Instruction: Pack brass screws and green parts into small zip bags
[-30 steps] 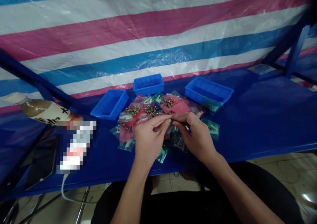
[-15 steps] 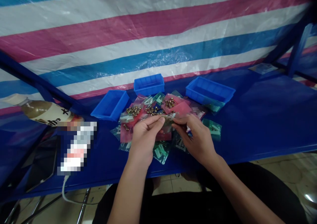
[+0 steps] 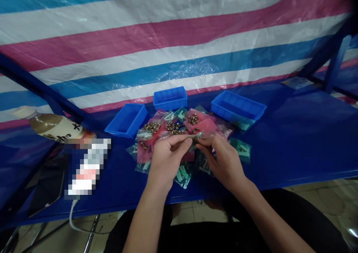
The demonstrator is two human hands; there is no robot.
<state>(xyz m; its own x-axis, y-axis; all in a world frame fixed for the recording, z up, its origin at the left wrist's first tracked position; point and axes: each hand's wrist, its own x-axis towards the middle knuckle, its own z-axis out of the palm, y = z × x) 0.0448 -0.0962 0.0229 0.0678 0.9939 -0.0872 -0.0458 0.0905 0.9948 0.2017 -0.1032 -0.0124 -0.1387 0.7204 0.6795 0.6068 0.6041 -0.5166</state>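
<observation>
Left grip [image 3: 165,158] and right grip [image 3: 224,158] pinch a clear packet [image 3: 194,145] between them, contents unreadable | we'd best keep its edge taut, fingertips close | packet sits above heaped bags [image 3: 190,126] on our desk [image 3: 285,141] | blue trays [image 3: 170,105] beyond

Striped plastic sheeting [image 3: 173,31], labelled bottle [image 3: 57,126], dark flat device [image 3: 48,187], white cable [image 3: 71,216]

Tabletop [image 3: 292,133] lies open right of the packets [image 3: 206,125] — three bins [image 3: 170,104] obstruct the far side, a bottle [image 3: 57,128] the left.
</observation>
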